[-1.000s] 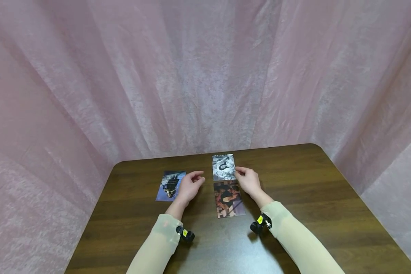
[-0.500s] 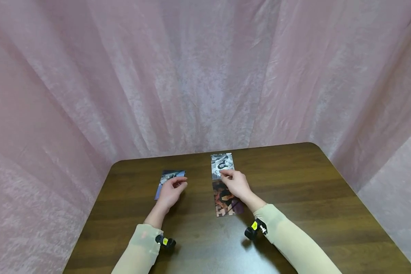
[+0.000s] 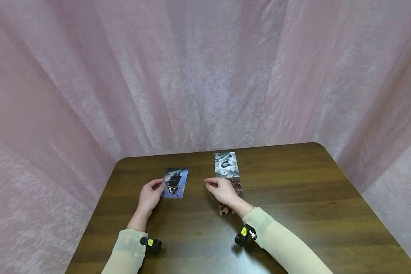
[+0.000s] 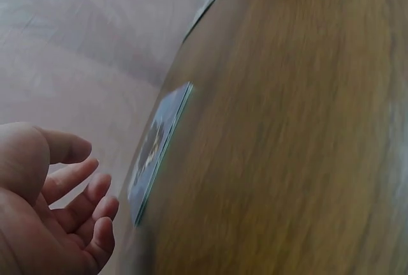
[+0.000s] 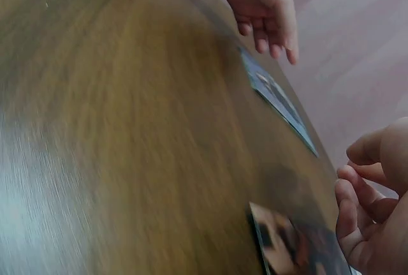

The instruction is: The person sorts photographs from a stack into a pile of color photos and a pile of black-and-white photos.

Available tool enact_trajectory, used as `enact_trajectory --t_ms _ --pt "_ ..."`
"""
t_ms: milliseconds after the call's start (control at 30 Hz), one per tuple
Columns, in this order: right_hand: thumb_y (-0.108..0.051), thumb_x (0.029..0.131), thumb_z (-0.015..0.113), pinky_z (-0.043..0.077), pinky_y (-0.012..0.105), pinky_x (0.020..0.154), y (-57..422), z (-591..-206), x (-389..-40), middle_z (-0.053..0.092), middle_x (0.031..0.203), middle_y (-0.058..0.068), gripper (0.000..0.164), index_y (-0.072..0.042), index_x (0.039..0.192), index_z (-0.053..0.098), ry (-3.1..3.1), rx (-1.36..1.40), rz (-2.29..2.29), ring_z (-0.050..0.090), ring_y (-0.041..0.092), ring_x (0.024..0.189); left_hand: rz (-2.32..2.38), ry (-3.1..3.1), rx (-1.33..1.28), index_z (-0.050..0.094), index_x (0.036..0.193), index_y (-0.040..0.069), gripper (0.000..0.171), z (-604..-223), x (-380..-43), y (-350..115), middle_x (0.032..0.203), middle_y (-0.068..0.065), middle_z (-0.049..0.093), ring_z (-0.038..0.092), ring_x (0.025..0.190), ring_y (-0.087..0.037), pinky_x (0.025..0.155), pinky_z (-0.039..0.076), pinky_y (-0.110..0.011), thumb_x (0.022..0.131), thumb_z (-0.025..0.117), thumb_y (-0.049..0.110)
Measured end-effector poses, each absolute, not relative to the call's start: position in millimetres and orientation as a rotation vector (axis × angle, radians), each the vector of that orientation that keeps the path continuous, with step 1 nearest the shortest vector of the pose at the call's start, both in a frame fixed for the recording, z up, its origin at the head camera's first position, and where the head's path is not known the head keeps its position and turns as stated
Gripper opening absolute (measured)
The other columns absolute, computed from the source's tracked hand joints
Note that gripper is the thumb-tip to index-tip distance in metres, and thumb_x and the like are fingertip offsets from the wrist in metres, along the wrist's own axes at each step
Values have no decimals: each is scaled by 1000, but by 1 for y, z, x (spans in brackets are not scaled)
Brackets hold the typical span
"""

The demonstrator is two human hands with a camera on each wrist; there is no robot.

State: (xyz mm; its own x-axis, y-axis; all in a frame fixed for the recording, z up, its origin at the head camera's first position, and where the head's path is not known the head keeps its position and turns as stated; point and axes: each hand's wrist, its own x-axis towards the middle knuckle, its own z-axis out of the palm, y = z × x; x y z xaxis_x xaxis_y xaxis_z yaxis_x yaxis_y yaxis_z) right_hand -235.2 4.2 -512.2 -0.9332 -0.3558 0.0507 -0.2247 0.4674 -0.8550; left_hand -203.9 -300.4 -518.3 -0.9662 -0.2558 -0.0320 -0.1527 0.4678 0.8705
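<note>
A blue-and-purple picture card (image 3: 179, 185) with a dark figure lies on the left part of the table; the left wrist view shows its greenish edge in thin layers. My left hand (image 3: 150, 196) is at its left side, fingers loosely bent with nothing between them. A black-and-white picture card (image 3: 227, 164) lies farther right near the back edge. Directly below it is a brown-and-red picture card (image 3: 238, 186), partly hidden beneath my right hand (image 3: 224, 191). That hand hovers with thumb and index finger close together, pointing left, and holds nothing.
The brown wooden table (image 3: 294, 205) has rounded back corners. Pink velvet curtains (image 3: 205, 76) hang right behind it and at both sides. A small black camera sits on each wrist, over pale sleeves.
My left hand has passed leftward over the blue card to its left side. My right hand has moved left from the black-and-white card's right edge, over the brown-and-red card.
</note>
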Motion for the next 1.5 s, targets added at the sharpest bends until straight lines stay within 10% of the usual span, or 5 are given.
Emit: enact_trajectory --t_ms 733,967,1500 --pt "-10 95 70 56 39 85 -89 -523 -219 78 104 0 30 -8 123 80 2737 -477 -1289 71 21 99 -1294 -2721 424 72 132 -6 39 -528 -211 -318 117 -21 72 63 113 -37 99 46 -49 98 69 15" --pt "-13 92 70 41 32 63 -98 -520 -217 60 78 -3 14 -10 103 79 2782 -496 -1167 54 17 73 -1231 -2759 404 72 131 -7 39 -529 -210 -318 121 -24 74 63 122 -42 104 47 -54 98 69 12" --pt "-17 95 70 55 42 91 -97 -515 -215 75 120 9 42 -11 136 76 2740 -394 -1157 69 30 115 -1284 -2745 416 75 129 -4 35 -529 -211 -314 126 -24 73 61 123 -40 102 47 -54 100 68 15"
